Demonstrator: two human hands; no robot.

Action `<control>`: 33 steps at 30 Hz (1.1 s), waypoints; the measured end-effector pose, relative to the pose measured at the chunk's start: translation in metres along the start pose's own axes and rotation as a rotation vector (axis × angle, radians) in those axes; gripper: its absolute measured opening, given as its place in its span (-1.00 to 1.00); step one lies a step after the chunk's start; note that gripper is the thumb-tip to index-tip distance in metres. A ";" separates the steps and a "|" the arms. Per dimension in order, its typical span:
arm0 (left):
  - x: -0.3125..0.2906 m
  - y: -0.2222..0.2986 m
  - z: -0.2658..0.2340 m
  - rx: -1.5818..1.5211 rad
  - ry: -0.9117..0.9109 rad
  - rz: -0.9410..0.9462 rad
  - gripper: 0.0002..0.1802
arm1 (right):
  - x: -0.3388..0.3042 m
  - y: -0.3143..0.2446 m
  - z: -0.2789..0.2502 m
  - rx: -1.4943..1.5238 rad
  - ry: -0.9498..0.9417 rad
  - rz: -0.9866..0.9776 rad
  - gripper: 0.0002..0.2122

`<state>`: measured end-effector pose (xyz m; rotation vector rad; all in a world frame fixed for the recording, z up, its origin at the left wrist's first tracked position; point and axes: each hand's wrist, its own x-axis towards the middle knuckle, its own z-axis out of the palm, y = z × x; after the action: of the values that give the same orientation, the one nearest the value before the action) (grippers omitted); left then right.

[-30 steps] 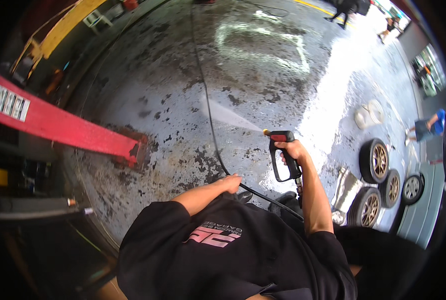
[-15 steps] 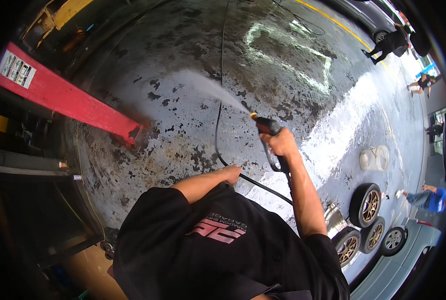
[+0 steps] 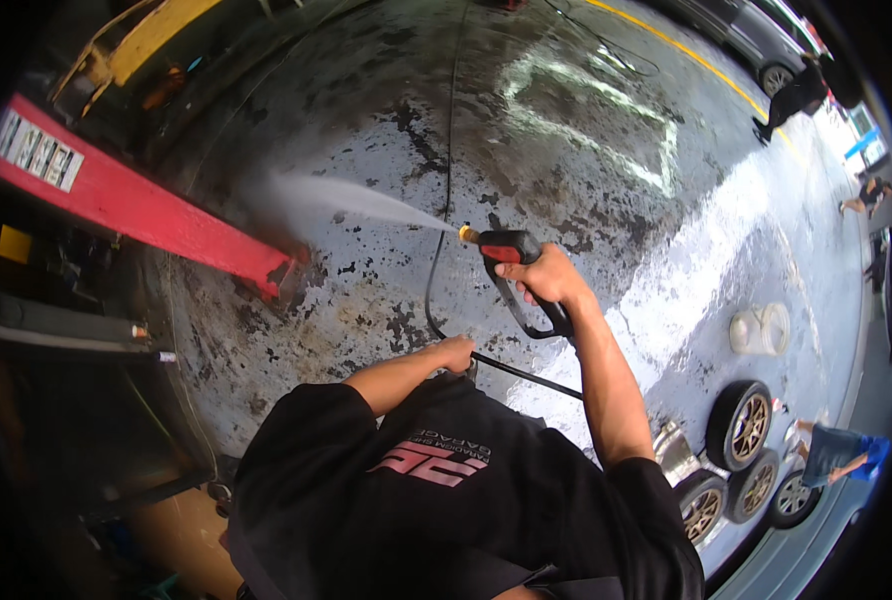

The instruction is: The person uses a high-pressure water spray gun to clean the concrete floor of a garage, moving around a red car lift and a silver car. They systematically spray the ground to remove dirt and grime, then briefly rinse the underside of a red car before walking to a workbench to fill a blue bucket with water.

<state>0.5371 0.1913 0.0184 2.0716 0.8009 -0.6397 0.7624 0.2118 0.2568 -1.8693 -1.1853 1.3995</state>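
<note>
Holding a rigid spray gun [image 3: 507, 243] by its rear grip [image 3: 561, 317]

The spray gun sits ahead, right of centre, its yellow nozzle [image 3: 464, 233] throwing a white jet [image 3: 366, 203] leftward. It looks stiff and moderately heavy, probably pushing back and slippery when wet; the rear grip seems the surest hold. The right hand [image 3: 549, 275] wraps closed around it. Nearby, the left hand [image 3: 453, 353] appears curled around the black hose [image 3: 528, 376], likely bendy yet springy. Beyond stretches patchy floor [image 3: 331, 345].
</note>
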 end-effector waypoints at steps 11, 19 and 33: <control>0.057 0.137 0.080 0.233 -0.204 0.226 -0.53 | -0.113 0.307 -0.092 0.335 0.254 0.508 -0.73; 0.103 0.299 0.155 0.406 -0.378 0.299 -0.58 | -0.330 0.490 -0.146 0.825 0.542 0.714 -0.74; 0.239 0.488 0.149 0.522 -0.277 0.473 -0.62 | -0.375 0.543 -0.311 0.809 0.590 0.530 -0.74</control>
<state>1.0269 -0.0865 0.0211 2.4399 -0.0375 -0.9007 1.2048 -0.3478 0.1044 -1.8015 0.1813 1.1628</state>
